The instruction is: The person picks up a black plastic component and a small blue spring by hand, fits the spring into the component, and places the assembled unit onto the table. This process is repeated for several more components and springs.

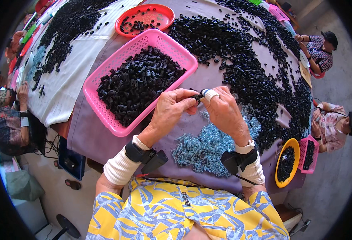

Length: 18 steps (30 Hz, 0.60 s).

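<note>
My left hand (171,111) and my right hand (224,110) meet over the table, fingertips pinched together on a small black plastic part (199,97). Its exact shape is mostly covered by my fingers. White wrapping goes round a finger of my right hand. Left of my hands sits a pink basket (100,105) filled with small black plastic pieces (142,82). Below my hands, close to my body, lies a heap of small bluish metal springs (208,148). A broad spread of black plastic parts (248,64) covers the table to the right and beyond.
A red tray (172,14) with some black pieces stands beyond the basket. At right are a yellow bowl (296,145) and a smaller pink basket (313,168). Other people sit around the table, left and right. A white cloth (60,100) covers the table's left part.
</note>
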Motion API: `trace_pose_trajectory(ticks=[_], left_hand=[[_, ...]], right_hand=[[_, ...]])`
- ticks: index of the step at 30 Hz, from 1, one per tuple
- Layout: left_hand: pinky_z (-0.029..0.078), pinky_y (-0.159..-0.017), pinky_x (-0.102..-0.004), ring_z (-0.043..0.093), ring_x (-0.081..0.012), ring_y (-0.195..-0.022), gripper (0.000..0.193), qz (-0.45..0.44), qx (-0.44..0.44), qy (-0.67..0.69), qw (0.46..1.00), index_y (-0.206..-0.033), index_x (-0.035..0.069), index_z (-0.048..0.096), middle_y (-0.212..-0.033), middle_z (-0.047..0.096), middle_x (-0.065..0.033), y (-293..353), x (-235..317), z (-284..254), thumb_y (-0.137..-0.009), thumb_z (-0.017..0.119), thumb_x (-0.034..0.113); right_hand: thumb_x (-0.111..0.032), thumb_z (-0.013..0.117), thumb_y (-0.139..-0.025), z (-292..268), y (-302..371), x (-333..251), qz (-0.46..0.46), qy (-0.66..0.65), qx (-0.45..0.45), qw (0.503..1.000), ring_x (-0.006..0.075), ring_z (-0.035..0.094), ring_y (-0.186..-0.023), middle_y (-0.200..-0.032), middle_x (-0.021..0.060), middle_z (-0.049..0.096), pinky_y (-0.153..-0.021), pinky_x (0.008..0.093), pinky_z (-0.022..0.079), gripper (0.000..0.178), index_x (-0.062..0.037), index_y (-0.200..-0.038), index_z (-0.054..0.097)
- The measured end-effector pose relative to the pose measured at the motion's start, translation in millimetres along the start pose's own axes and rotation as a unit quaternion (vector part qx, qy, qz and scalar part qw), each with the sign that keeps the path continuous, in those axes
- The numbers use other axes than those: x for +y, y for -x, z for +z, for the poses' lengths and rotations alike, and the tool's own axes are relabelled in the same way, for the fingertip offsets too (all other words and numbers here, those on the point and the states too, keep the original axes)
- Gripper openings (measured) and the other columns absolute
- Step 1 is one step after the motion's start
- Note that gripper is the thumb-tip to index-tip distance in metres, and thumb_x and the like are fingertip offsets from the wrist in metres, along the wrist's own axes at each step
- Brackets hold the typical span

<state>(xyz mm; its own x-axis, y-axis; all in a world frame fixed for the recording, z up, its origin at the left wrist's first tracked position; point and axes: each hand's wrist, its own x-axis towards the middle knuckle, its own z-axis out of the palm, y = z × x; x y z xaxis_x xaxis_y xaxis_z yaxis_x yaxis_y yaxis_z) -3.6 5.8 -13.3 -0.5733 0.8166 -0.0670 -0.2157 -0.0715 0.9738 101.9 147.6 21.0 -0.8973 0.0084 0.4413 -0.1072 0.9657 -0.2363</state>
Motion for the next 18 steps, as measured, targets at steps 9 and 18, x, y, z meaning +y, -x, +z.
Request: trace_pose_trajectory(ticks=[9, 18], left_hand=[[0.054, -0.070, -0.0247, 0.064, -0.0131, -0.074, 0.024, -0.037, -0.009, 0.050, 0.998, -0.108, -0.004, 0.061, -0.089, 0.067, -0.0103, 0.7, -2.9, -3.1, -0.087, 0.060, 0.006], [0.053, -0.071, -0.0246, 0.064, -0.0124, -0.075, 0.025, -0.048, -0.007, 0.081, 0.996, -0.109, -0.003, 0.061, -0.088, 0.067, -0.0087, 0.2, -3.2, -1.9, -0.087, 0.061, 0.008]], right_hand=[[-0.003, 0.057, -0.078, 3.7, 0.7, 0.9, 0.003, -0.011, -0.008, 1.000, 0.0306, 0.057, -0.073, -0.071, 0.0130, 0.059, -0.072, 0.0387, 0.043, 0.005, -0.0004, -0.074, 0.055], [-0.007, 0.060, -0.079, 3.2, 3.7, 5.0, 0.034, -0.049, 0.022, 0.998, 0.0275, 0.058, -0.071, -0.071, 0.0118, 0.059, -0.077, 0.0387, 0.042, 0.007, -0.0015, -0.076, 0.056]])
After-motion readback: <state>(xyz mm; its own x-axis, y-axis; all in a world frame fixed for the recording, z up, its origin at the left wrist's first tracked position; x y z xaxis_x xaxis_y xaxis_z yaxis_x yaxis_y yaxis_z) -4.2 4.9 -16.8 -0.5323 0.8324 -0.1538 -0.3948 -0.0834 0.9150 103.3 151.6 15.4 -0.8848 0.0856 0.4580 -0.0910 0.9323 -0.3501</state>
